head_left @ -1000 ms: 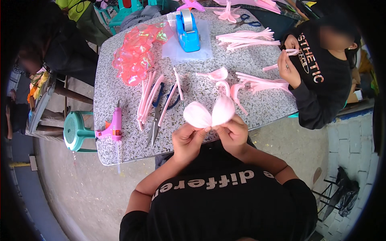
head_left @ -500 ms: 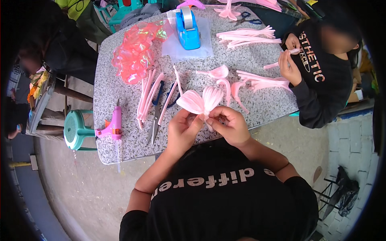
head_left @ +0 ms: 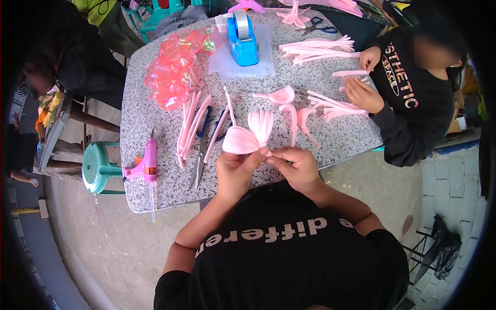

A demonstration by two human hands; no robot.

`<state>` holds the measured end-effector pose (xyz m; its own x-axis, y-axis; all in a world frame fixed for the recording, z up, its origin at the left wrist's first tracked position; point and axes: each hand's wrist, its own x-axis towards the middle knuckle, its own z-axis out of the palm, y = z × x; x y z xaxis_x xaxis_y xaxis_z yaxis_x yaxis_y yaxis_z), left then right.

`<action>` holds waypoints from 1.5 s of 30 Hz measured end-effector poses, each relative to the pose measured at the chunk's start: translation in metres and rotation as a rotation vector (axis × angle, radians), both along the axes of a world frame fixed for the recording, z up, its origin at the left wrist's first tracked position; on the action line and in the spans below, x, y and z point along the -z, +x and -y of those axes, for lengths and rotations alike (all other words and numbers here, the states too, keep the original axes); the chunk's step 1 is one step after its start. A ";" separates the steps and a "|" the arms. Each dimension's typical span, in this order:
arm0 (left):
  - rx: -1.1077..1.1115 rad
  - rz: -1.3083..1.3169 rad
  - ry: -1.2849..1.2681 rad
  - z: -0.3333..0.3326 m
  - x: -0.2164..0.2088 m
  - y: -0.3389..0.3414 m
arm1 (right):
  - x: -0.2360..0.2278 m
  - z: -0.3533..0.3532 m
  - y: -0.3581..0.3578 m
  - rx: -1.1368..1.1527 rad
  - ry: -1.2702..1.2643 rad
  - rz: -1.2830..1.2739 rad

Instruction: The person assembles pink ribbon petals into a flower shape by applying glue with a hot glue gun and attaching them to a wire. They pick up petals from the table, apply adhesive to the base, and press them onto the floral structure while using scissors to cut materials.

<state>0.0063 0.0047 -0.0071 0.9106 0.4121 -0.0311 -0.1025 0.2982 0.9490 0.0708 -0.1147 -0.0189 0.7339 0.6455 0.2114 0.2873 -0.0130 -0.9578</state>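
Observation:
Two fan-shaped pink pipe-cleaner petals, a left one (head_left: 238, 140) and an upright right one (head_left: 261, 125), meet at a narrow base above the table's near edge. My left hand (head_left: 232, 173) is closed, with thumb and fingers pinching the left petal near that base. From the other side my right hand (head_left: 299, 168) pinches the stem end below the right petal, fingertips close to my left thumb. My fingers partly hide the join. Just beyond lie a loose petal (head_left: 281, 95) and curved pink pieces (head_left: 306, 118). Blue-handled scissors (head_left: 201, 157) rest left of my hands, beside pink pipe cleaners (head_left: 188, 126).
A pink glue gun (head_left: 149, 159) stands near the table's left edge. Farther back are a blue tape dispenser (head_left: 244, 46) and crumpled iridescent pink film (head_left: 173, 72). A co-worker (head_left: 408, 98) handles pink strips at right, near pipe-cleaner bundles (head_left: 320, 49). A green stool (head_left: 98, 166) stands left.
The left petal has tipped down and left, away from the right one, which stands more upright. My right fingers have shifted slightly at the base. The co-worker's hands have moved apart over the table.

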 end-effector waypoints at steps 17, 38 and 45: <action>-0.218 0.211 0.635 0.007 0.000 -0.004 | -0.001 0.005 0.006 0.050 0.181 0.186; -0.230 0.243 0.455 0.023 0.003 -0.001 | 0.037 0.002 -0.009 -0.094 0.231 -0.154; -0.244 0.236 1.005 0.006 0.000 0.001 | 0.023 0.016 0.008 -0.210 0.399 -0.336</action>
<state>0.0075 -0.0009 -0.0071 0.7384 0.3228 0.5921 -0.2673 -0.6660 0.6964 0.0793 -0.1305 -0.0422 0.6676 0.7027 0.2459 -0.0772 0.3938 -0.9159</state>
